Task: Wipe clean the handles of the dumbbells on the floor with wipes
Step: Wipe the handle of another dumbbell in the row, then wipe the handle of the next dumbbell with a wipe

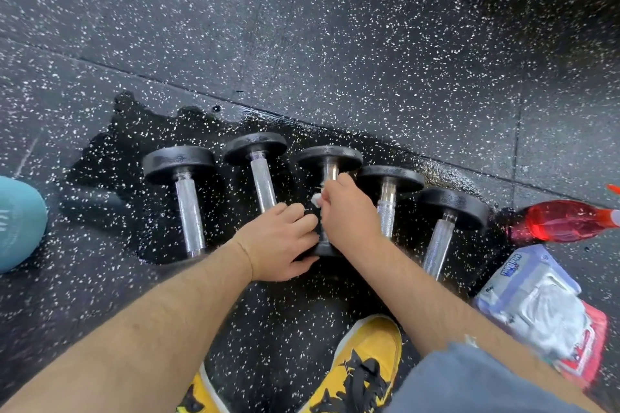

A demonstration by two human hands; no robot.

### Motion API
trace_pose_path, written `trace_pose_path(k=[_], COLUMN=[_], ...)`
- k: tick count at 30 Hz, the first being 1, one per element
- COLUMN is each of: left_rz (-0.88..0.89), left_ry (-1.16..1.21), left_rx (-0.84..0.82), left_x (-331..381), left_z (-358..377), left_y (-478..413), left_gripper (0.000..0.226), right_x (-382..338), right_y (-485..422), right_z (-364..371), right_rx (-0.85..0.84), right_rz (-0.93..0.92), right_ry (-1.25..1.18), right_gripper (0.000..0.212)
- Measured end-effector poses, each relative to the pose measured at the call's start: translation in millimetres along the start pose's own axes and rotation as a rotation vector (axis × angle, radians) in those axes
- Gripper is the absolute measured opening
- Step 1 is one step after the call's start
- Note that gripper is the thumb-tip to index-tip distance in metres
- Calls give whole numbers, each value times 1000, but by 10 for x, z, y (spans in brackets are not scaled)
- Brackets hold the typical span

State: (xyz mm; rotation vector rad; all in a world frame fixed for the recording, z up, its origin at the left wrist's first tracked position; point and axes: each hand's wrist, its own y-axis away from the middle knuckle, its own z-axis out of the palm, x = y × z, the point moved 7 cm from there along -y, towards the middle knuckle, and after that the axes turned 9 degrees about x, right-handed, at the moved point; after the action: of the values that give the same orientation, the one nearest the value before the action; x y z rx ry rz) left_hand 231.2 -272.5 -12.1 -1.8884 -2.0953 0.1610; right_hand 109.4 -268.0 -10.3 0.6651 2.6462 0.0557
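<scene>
Five dumbbells (389, 178) lay in a row mid-frame on the speckled floor (335, 43), on a dark wet patch (110, 157). My R hand (349, 214) was on the middle dumbbell (330, 157), fingers curled round its handle w/ a white wipe (317, 199) pinched under them. Only a small corner of the wipe showed at the hand's left; the rest was hidden, as was most of the handle. My L hand (281, 241) sat just left of it, fingers bent, thumb underneath, holding the near plate of the same dumbbell. Only a sliver of that plate showed btwn my hands. The L hand also hid the near end of the 2nd dumbbell (263, 184).

On the leftmost dumbbell (189, 204), 4th dumbbell (385, 208) and 5th dumbbell (439, 238), far plates and handles were clear, but I couldn't make out the near plates.

- Right edge: red spray bottle (563, 221), nozzle cut off.
- Lower right: wipes pack (536, 302), blurry, partly behind my R arm.
- Left edge: a teal thing (16, 225), cut off, couldn't tell what.
- Btm: yellow shoe (365, 362).
</scene>
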Motion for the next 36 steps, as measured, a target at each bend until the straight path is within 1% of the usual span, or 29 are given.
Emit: trace_pose_path(k=[2,4,7,9,11,13,15,17,18,19,22,24,25,27,30,33,36], left_rz=[-58,-151,-365,-493,-579,-704,-861,-930,-925,-909,-775,-680,-634,-508,-369,-332,-352], left_ry=[29,54,124,212,289,295,300,307,289,263,135,75,75,82,66,-32,-85], left_rx=[-24,-85,-235,-263,-188,-40,60,81,37,-40,-260,-320,-325,-283,-254,-165,-141], left_x=[-27,-33,3,17,-14,-120,-225,-273,-291,-303,-378,-403,-408,-403,-409,-412,-402], left_z=[-16,-42,-104,-213,-383,-578,-681,-668,-610,-549,-328,-249,-218,-173,-121,-173,-187], left_y=[-28,-36,71,164,229,345,509,681,747,795,873,844,820,744,715,776,872], left_gripper=[34,39,62,70,62,48,33,15,12,19,46,50,49,45,37,34,35], right_x=[-10,5,-1,-57,-128,-249,-357,-447,-494,-543,-650,-694,-702,-752,-871,-988,-990], right_y=[2,-9,-35,-47,-50,-66,-92,-107,-128,-149,-253,-329,-371,-469,-603,-626,-579], right_z=[10,5,-30,-56,-81,-93,-89,-17,26,61,134,144,173,229,362,471,534], right_rx=[3,8,3,-2,9,45,53,32,30,29,31,59,75,100,101,114,122], right_rz=[3,15,60,103,175,184,177,176,170,164,175,183,184,160,41,-59,-6], right_ry=[35,69,107,70,-111,-303,-387,-416,-428,-437,-484,-515,-527,-487,-289,-201,-295], right_gripper=[12,11,12,13,13,23,25,17,13,12,22,28,30,29,32,28,25])
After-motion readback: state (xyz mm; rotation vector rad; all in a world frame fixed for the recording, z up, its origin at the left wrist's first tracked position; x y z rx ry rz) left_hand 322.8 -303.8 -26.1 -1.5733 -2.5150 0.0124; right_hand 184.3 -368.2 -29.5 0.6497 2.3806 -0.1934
